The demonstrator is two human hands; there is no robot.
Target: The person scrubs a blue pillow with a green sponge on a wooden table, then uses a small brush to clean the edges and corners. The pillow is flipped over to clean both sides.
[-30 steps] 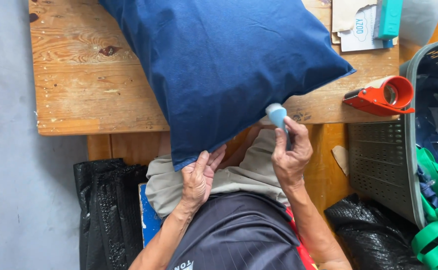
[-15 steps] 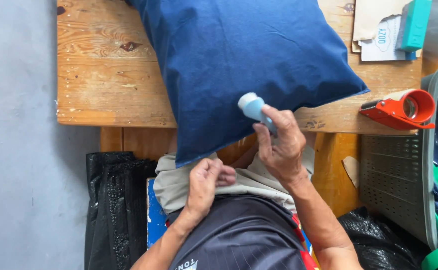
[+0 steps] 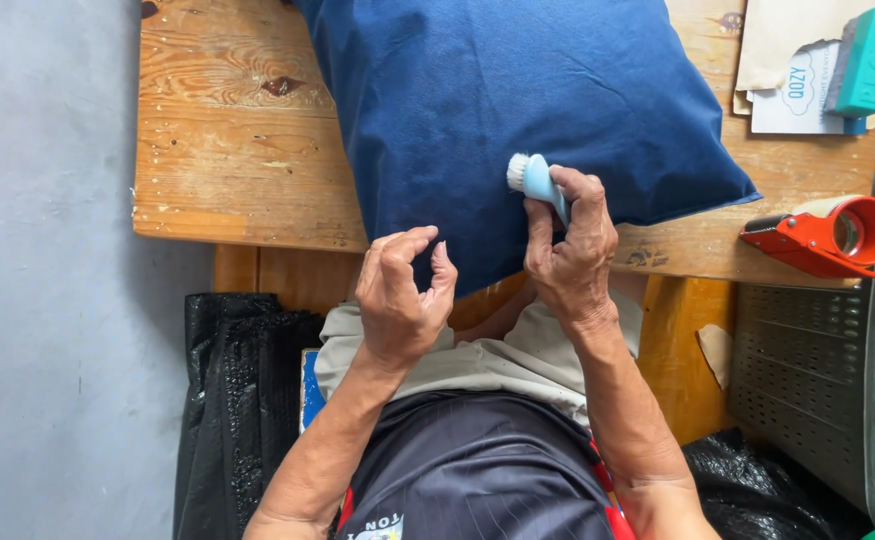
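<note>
The right hand (image 3: 570, 245), centre of the frame, is clamped around the handle of a small light-blue brush (image 3: 536, 180). The white bristle head of the brush points toward the upper left and rests on the navy blue pillow (image 3: 518, 100). The left hand (image 3: 401, 298), just left of centre, holds nothing: its fingers are curled, thumb and forefinger bent toward each other but apart, hovering at the pillow's lower edge without clear contact.

The pillow lies across the wooden counter (image 3: 228, 150) in the upper half of the frame, its lower corner overhanging the counter's near edge above the person's lap. At right of the frame, on the counter's edge, sits a red tape dispenser (image 3: 828, 235). In the upper right corner lie paper cards (image 3: 788, 60) with a teal block (image 3: 866, 60) resting on them. A grey perforated basket (image 3: 808, 370) stands at lower right, and black plastic bags (image 3: 233, 390) sit at lower left, on the grey floor (image 3: 48, 300).
</note>
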